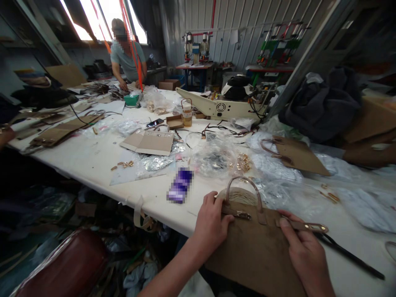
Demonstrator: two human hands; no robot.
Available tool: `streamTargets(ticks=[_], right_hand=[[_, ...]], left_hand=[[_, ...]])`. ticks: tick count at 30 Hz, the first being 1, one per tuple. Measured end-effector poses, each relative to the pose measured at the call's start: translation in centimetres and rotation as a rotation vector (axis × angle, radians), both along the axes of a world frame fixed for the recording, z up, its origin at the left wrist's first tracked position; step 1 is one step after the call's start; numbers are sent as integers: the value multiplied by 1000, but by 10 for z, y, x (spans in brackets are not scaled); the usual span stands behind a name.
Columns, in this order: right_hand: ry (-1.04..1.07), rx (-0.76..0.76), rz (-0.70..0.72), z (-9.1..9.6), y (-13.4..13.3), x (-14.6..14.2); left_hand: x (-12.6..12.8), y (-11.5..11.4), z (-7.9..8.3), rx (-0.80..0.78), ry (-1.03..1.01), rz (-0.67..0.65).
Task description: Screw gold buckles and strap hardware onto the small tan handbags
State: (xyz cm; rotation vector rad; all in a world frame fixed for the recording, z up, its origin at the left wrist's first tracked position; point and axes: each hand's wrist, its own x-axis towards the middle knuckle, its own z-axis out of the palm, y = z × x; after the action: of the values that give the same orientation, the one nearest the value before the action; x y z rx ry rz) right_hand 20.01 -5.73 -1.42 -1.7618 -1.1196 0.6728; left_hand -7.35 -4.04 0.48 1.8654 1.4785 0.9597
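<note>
A brown handbag panel (253, 251) with a curved handle (244, 181) leans at the table's front edge, between my hands. My left hand (213, 220) grips its upper left edge, fingers bent over the top beside a short strap with a metal piece. At the upper right, my right hand (305, 247) pinches a brown strap (309, 226) with gold-coloured fittings, the thumb pressed on it. The strap's free end sticks out to the right. Beside that hand, a long thin black tool (355, 255) lies on the table.
Small gold-coloured hardware (243, 162) lies among clear plastic bags (213, 159). Another brown bag panel (300, 154) rests at right. A blurred purple object (180, 185) lies left of my hands. A co-worker (126, 57) stands across the white table (102, 165); a red chair (64, 264) is at lower left.
</note>
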Motion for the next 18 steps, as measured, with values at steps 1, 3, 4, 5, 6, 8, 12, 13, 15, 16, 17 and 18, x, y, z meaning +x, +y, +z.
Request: streamTargets(ticks=[1, 3, 4, 5, 6, 8, 12, 13, 15, 16, 17, 18], right_hand=[[-7, 2, 8, -1, 1, 0], [-19, 6, 17, -2, 4, 1], [-23, 6, 17, -3, 5, 1], [-27, 5, 15, -4, 5, 0], [-33, 3, 14, -5, 6, 0], [-59, 2, 12, -7, 6, -1], [-118, 22, -3, -10, 7, -3], [-132, 26, -3, -10, 7, -3], [-154, 29, 8, -10, 7, -3], [-164, 28, 18, -10, 7, -3], [-175, 25, 30, -11, 7, -2], [-192, 24, 41, -12, 7, -2]], left_hand=[[0, 2, 0, -5, 11, -17], [-1, 6, -1, -4, 31, -37], [-1, 8, -2, -2, 35, -31], [-2, 10, -2, -2, 36, -16], [-2, 12, -2, -5, 36, -2], [-1, 14, -2, -2, 46, 5], [-1, 17, 0, 58, 108, -51], [-2, 18, 0, 68, 116, -70], [-5, 21, -1, 61, 99, -109], [-7, 22, -2, 46, 78, -125], [-10, 24, -3, 26, 51, -131], [-12, 25, -4, 8, 25, -127]])
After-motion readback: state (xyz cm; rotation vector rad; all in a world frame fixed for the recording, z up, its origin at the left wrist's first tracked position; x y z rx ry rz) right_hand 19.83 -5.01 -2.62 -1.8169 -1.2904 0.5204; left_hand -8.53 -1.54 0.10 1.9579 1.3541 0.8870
